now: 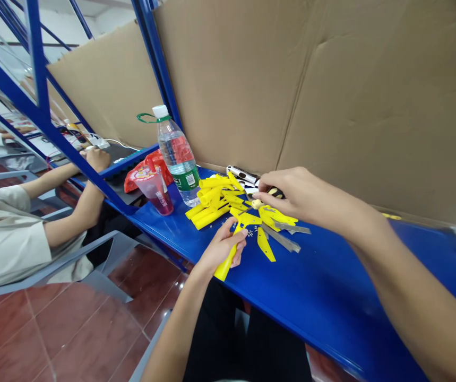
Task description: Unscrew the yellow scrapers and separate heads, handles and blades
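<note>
My left hand is closed around the yellow tubular handle of a plastic scraper, whose flat yellow head points away from me. My right hand grips a screwdriver with a black and pale-yellow handle, its shaft angled down toward the scraper head. Whether the tip touches a screw is too small to tell. Small screws lie beside my left fingers. Near them are a loose yellow plate with holes and several metal blades. Yellow tubes are piled beyond my left hand.
A water bottle and a cup with red drink stand at the left end of the blue table, by a red bag. Cardboard walls the back. Another person's arm is beyond the blue frame.
</note>
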{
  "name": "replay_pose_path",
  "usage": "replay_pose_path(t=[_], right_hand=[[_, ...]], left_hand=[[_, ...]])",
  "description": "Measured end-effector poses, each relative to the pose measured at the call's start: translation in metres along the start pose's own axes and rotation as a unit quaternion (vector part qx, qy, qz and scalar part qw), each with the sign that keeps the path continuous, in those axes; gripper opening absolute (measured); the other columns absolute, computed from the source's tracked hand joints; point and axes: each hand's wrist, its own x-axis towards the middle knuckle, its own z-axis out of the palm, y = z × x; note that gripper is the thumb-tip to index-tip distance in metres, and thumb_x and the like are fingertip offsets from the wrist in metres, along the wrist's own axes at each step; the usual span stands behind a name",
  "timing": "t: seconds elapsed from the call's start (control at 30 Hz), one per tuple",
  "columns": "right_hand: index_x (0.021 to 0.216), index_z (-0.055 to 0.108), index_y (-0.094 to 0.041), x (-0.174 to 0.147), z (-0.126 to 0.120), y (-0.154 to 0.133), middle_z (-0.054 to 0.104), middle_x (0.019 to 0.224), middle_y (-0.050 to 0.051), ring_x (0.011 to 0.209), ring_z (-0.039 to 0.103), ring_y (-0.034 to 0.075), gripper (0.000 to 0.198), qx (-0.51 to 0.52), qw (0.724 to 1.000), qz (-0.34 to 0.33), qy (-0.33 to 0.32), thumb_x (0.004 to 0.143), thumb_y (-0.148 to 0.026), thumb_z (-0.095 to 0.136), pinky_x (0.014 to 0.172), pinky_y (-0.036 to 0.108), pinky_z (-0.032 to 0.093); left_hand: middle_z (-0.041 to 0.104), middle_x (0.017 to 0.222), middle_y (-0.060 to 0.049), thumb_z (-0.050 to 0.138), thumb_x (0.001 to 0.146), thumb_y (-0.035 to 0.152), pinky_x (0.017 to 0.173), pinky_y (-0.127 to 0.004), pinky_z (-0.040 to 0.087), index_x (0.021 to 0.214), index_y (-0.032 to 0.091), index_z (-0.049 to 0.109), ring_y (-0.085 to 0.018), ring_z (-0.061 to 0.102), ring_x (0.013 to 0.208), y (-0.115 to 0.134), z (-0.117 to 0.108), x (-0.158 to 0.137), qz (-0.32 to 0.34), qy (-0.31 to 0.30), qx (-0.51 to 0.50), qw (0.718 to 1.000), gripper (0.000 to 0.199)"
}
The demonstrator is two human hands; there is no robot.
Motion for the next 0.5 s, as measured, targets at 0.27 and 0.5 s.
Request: replay_pose_path(t=[0.27, 0.5], right_hand=[[0.11, 0.079, -0.022, 0.0038, 0.0018, 0.0046, 0.083, 0.105, 0.012, 0.092, 0.075, 0.028, 0.034, -0.003, 1.0, 0.002, 0.021, 0.107, -0.055, 0.068, 0.08, 0.036, 0.05], [0.115, 0.076, -0.023, 0.0041, 0.0025, 0.0065, 0.083, 0.112, 0.012, 0.097, 0.075, 0.03, 0.034, 0.012, 0.999, -0.015, 0.041, 0.103, -0.054, 0.071, 0.083, 0.037, 0.052]], left_hand=[[0.051, 0.067, 0.014, 0.09, 0.088, 0.059, 0.036, -0.021, 0.034, 0.119, 0.029, 0.045, -0.008, 0.044, 0.038, 0.0042, 0.0019, -0.0039, -0.009, 0.006, 0.001, 1.0, 0.063], [0.05, 0.066, 0.014, 0.09, 0.087, 0.059, 0.037, -0.021, 0.033, 0.117, 0.03, 0.041, -0.01, 0.045, 0.037, 0.0018, -0.0006, -0.0021, -0.008, -0.003, -0.003, 1.0, 0.064]])
